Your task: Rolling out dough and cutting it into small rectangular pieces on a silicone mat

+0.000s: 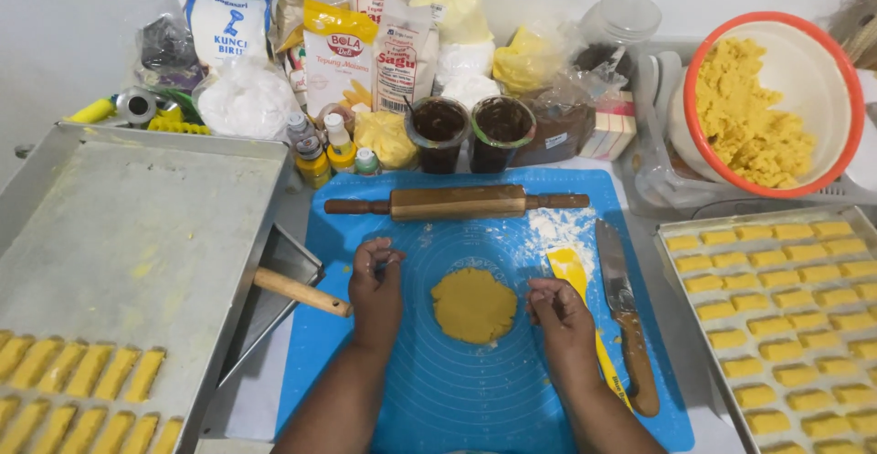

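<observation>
Behind the mat stand a blue-white bag [228,11], a yellow packet [339,47] and a white packet [404,57].

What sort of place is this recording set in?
Most likely a home kitchen counter set up for baking: a blue mat with a rolling pin, trays of shaped dough pieces and bags of flour.

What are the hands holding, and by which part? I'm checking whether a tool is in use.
No tool is held. Left hand and right hand flank the dough disc, fingers curled; anything pinched cannot be told.
</observation>
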